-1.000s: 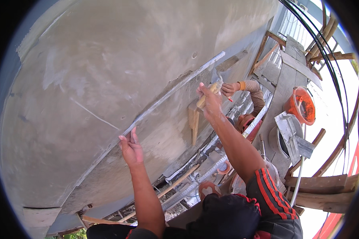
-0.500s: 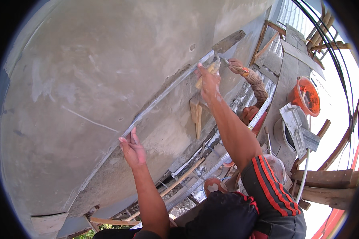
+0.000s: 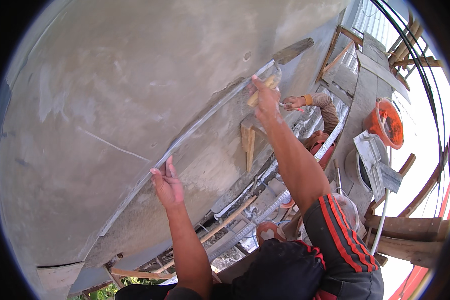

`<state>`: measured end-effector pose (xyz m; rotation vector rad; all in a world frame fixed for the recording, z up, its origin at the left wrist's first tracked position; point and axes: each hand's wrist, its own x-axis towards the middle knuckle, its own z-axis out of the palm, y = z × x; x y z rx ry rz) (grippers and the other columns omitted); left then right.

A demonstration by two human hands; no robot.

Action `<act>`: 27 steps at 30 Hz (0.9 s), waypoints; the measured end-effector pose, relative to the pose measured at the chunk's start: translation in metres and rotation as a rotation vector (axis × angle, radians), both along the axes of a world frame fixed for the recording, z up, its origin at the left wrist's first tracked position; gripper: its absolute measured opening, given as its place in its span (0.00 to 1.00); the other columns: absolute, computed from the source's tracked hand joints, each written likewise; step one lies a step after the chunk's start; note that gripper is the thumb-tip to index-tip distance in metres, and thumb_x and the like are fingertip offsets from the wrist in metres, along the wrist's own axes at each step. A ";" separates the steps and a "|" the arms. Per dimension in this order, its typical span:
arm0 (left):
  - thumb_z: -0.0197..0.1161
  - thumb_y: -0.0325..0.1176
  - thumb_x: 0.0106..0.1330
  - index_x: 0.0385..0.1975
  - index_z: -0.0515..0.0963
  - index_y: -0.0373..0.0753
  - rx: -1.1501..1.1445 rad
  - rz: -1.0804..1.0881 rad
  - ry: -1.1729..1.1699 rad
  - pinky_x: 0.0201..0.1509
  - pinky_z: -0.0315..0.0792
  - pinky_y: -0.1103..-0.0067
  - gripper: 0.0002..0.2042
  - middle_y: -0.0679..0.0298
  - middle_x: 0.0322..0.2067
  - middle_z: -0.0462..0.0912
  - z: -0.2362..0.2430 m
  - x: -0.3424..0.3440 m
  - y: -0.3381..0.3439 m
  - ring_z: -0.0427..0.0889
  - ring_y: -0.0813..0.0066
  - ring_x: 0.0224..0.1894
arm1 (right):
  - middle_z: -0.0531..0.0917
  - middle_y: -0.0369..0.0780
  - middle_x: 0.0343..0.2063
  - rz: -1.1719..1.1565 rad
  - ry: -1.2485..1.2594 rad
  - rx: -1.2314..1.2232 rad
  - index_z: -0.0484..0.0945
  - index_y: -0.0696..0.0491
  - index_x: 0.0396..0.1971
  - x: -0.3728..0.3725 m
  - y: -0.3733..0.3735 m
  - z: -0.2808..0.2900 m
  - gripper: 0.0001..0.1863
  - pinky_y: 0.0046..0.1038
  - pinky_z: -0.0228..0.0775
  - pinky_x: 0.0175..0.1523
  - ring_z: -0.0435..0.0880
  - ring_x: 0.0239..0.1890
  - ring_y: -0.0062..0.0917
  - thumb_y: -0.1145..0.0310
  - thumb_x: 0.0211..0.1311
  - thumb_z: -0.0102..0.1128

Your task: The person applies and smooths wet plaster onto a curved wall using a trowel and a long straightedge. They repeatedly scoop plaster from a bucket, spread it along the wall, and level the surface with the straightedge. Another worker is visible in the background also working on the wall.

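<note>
Pale grey, aslant on plastered wall (image 3: 110, 80): strip (image 3: 197, 126), rising to R. Touches strip's lower edge w/ fingertips of L hand (image 3: 170, 189); can't tell if pinching. Grips trowel (image 3: 294, 51) in R hand (image 3: 267, 98), blade past strip's upper end. Looks smooth above strip, rougher below; prob. part done, lower band to do. Leaves open wall above strip; gets tight below upper half: wooden block (image 3: 247, 142), co-worker's hand (image 3: 295, 103) nr.
</note>
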<state>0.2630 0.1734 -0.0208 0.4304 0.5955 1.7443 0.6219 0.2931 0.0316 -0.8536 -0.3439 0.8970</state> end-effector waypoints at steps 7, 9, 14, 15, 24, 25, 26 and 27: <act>0.65 0.39 0.75 0.51 0.77 0.35 0.021 -0.044 -0.040 0.54 0.88 0.76 0.15 0.46 0.56 0.83 -0.001 -0.005 0.000 0.83 0.54 0.61 | 0.84 0.39 0.43 0.001 0.033 -0.011 0.72 0.54 0.52 -0.002 0.003 -0.002 0.21 0.30 0.77 0.37 0.87 0.38 0.30 0.75 0.63 0.73; 0.65 0.39 0.74 0.50 0.78 0.35 0.013 -0.032 -0.043 0.53 0.88 0.76 0.14 0.46 0.55 0.84 0.001 -0.002 -0.001 0.85 0.54 0.59 | 0.84 0.39 0.42 -0.005 0.036 -0.038 0.73 0.55 0.52 -0.003 0.002 -0.001 0.21 0.30 0.76 0.38 0.87 0.39 0.28 0.75 0.64 0.73; 0.66 0.39 0.74 0.47 0.79 0.36 0.044 -0.064 -0.030 0.52 0.88 0.76 0.13 0.48 0.55 0.85 0.007 -0.002 -0.005 0.86 0.55 0.58 | 0.81 0.39 0.46 0.012 0.018 -0.057 0.70 0.54 0.57 -0.004 0.003 -0.002 0.25 0.30 0.76 0.41 0.87 0.43 0.31 0.75 0.64 0.73; 0.66 0.39 0.74 0.48 0.79 0.36 0.038 -0.058 -0.023 0.52 0.88 0.76 0.13 0.48 0.54 0.85 0.007 -0.002 -0.006 0.86 0.55 0.58 | 0.81 0.39 0.47 0.016 0.013 -0.062 0.70 0.53 0.57 -0.004 0.002 -0.003 0.25 0.30 0.76 0.41 0.87 0.44 0.31 0.75 0.64 0.73; 0.67 0.41 0.73 0.52 0.79 0.38 -0.006 -0.019 0.004 0.50 0.87 0.78 0.16 0.51 0.52 0.86 0.011 0.001 -0.005 0.87 0.55 0.57 | 0.80 0.38 0.49 0.044 0.007 -0.050 0.69 0.52 0.59 -0.001 0.005 -0.005 0.27 0.31 0.77 0.42 0.87 0.45 0.33 0.75 0.64 0.73; 0.67 0.41 0.73 0.52 0.78 0.38 -0.010 -0.027 0.007 0.50 0.87 0.78 0.16 0.51 0.52 0.86 0.011 0.003 -0.004 0.86 0.54 0.57 | 0.80 0.38 0.49 0.046 0.008 -0.045 0.69 0.52 0.59 0.001 0.005 -0.006 0.27 0.31 0.77 0.42 0.87 0.45 0.33 0.75 0.64 0.73; 0.67 0.42 0.73 0.52 0.78 0.38 -0.014 -0.036 0.009 0.50 0.87 0.78 0.16 0.51 0.52 0.86 0.012 0.004 -0.003 0.86 0.54 0.57 | 0.80 0.39 0.49 0.047 0.009 -0.041 0.69 0.53 0.59 0.004 0.005 -0.006 0.27 0.31 0.77 0.42 0.87 0.45 0.33 0.75 0.64 0.73; 0.67 0.41 0.73 0.52 0.78 0.38 -0.019 -0.018 0.009 0.50 0.87 0.77 0.16 0.50 0.52 0.86 0.012 0.004 -0.004 0.86 0.54 0.57 | 0.81 0.39 0.49 0.048 0.007 -0.040 0.69 0.53 0.59 0.004 0.005 -0.008 0.27 0.31 0.77 0.42 0.87 0.45 0.32 0.75 0.64 0.73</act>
